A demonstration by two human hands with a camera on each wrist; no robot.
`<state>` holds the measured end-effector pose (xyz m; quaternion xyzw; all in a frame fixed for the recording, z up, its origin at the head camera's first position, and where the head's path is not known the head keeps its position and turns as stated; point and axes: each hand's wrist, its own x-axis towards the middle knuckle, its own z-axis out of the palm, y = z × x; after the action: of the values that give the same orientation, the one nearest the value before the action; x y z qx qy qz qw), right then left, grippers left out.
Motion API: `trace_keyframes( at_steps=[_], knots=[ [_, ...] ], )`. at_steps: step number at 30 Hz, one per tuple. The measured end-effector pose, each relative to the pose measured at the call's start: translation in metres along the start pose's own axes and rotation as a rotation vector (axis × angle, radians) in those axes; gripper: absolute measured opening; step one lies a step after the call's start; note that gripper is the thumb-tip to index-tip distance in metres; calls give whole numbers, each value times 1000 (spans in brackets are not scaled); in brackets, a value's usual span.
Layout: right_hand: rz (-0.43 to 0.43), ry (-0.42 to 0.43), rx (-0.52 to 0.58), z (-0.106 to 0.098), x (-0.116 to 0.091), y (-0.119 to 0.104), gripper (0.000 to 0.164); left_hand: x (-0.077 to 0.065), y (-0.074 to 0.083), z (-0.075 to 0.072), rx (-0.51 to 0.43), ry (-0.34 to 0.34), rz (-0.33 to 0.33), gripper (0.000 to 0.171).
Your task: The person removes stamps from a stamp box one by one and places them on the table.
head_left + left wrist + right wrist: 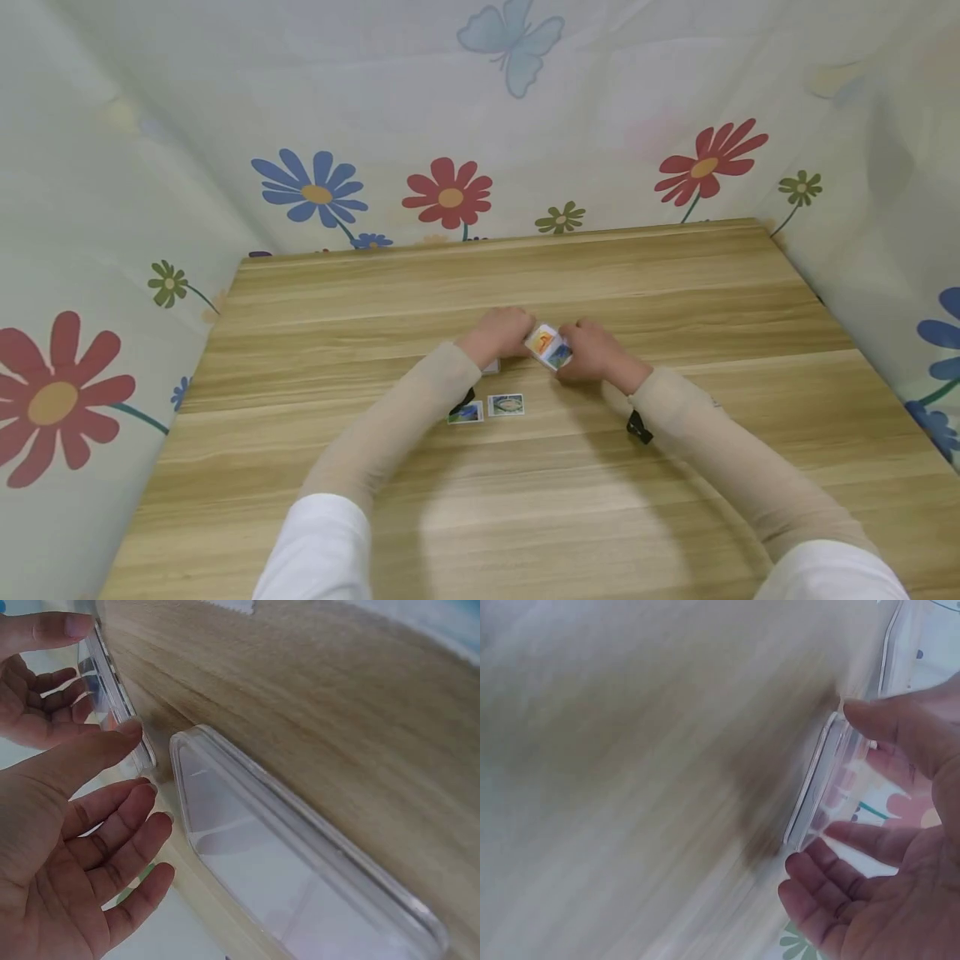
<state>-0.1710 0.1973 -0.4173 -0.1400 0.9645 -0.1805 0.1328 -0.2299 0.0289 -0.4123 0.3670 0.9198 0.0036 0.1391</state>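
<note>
Both hands hold a small clear plastic case point(550, 346) above the table, tilted, with orange and blue pictures showing through. My left hand point(504, 330) pinches its left end; the thumb lies along the edge in the left wrist view. At the opposite end my right hand point(594, 353) grips it between thumb and fingers. A second clear case point(285, 855) lies on the table close to my left hand, mostly hidden under that wrist in the head view. Nearer me lie two stamp-like pictures: a greenish one point(506, 405) and a blue one point(469, 412), the latter partly covered by the left wrist strap.
The wood-grain table point(570, 517) reaches back to a flower-printed cloth wall point(375, 100), with similar cloth on both sides. A black strap end point(639, 427) hangs from the right wrist.
</note>
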Motion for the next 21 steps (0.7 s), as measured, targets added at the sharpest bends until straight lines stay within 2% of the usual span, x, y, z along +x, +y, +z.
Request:
trace_keyframes(
  at_steps=[7,15,21],
  knots=[
    [-81,-44,16,-2,2,12,71,-11,3,7,-38,29,27,25],
    [-177,-83,-3,-9,3,18,67,-15,2,15,-61,56,-6,32],
    [-208,-118,9,-12,7,19,68,-17,2,18,-60,50,-55,41]
  ],
)
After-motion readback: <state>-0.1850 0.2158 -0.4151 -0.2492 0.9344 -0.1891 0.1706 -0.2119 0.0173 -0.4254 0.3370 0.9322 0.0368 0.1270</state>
